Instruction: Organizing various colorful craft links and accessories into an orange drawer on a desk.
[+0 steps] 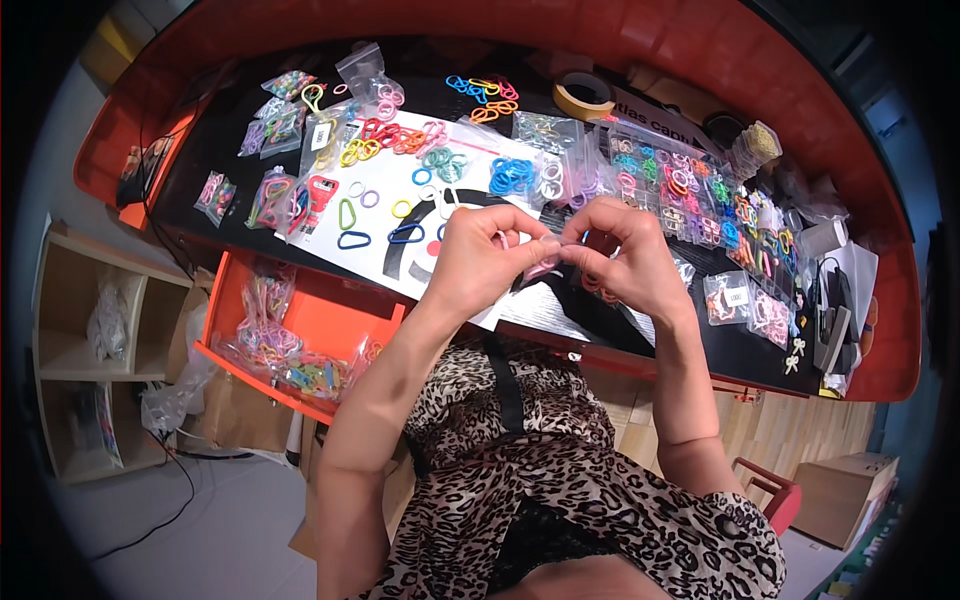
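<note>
My left hand [487, 259] and my right hand [622, 251] meet above the black desk's front edge, thumbs and forefingers pinched on a small clear plastic bag [541, 264] with pink pieces inside. Beyond them, on a white printed sheet [322, 251], lie a green carabiner ring [346, 214], dark blue carabiner rings [354, 240] and round rings in blue, yellow and purple. Farther back are heaps of red, orange and yellow clips [382, 133], teal rings [447, 163] and a bag of blue rings [512, 177]. Red pieces [592, 283] show partly below my right hand.
A compartment box of coloured clips [675, 180] stands to the right, with small bags [726, 298] nearer the edge. A roll of tape [583, 94] lies at the back. At front left an orange drawer [300, 307] is pulled out, holding bagged pieces. A red rim surrounds the desk.
</note>
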The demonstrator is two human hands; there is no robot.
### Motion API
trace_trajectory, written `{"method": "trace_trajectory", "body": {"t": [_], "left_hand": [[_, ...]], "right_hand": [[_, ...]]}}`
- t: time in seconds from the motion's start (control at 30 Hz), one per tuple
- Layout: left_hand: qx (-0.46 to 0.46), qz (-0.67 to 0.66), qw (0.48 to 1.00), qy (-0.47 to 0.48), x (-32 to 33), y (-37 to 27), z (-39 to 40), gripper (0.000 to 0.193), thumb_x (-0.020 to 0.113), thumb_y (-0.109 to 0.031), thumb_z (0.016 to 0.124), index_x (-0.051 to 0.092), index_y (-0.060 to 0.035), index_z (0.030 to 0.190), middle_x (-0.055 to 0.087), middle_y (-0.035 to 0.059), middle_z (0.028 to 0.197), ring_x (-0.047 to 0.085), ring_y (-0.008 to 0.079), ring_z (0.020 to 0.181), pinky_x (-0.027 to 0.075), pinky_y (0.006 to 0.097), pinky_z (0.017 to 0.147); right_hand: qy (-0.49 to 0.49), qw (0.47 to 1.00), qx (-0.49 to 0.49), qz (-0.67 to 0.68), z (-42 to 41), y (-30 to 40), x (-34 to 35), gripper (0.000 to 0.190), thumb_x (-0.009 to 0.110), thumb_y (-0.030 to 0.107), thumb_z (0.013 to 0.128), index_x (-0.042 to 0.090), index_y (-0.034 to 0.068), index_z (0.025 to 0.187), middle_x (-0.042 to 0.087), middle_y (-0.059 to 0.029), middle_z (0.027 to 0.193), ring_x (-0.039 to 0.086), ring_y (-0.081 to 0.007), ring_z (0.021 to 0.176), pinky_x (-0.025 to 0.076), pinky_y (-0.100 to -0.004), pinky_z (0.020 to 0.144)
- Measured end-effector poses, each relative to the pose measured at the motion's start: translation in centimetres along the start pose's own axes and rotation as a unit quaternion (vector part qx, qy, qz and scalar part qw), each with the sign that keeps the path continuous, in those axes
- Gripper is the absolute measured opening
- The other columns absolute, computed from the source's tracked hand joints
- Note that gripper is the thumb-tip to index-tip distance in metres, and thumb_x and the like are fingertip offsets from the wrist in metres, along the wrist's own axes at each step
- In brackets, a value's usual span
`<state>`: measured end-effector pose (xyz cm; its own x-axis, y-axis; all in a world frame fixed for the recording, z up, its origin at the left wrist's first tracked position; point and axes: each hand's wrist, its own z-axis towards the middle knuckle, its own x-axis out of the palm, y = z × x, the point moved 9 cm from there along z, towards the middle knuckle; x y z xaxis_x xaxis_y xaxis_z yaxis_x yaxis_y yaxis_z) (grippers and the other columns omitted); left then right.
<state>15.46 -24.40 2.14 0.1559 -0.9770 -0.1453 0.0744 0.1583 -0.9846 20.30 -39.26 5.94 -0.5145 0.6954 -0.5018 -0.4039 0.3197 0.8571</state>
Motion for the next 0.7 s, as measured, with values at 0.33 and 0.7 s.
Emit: {"method": "trace_trajectory", "body": {"t": [0.33,0.7], "left_hand": [[0.009,0.037,0.995,-0.09,-1.7,-1.3,-0.5,0.013,0.079,-0.013,0.088,0.076,-0.0023,0.094,0.052,-0.0101,0.062,0.039,-0.0023,0.057,0.03,0.0182,0.051],[-0.139,-0.105,0.984,-0.018,0.0,2.9,-3.3,0.017,0.077,-0.017,0.09,0.075,-0.0009,0.092,0.057,-0.0077,0.065,0.042,-0.0023,0.052,0.025,0.0175,0.045]], "right_hand": [[0.065,0.969,0.161,0.178,-1.0,-2.2,1.6,0.011,0.074,0.007,0.09,0.072,-0.004,0.088,0.071,-0.0028,0.074,0.06,-0.0047,0.057,0.048,-0.0202,0.051],[0.003,0.989,0.074,0.124,-0.9,-2.8,3.6,0.012,0.082,0.002,0.08,0.071,-0.001,0.078,0.065,0.0018,0.066,0.052,-0.0019,0.06,0.043,-0.0209,0.055]]}}
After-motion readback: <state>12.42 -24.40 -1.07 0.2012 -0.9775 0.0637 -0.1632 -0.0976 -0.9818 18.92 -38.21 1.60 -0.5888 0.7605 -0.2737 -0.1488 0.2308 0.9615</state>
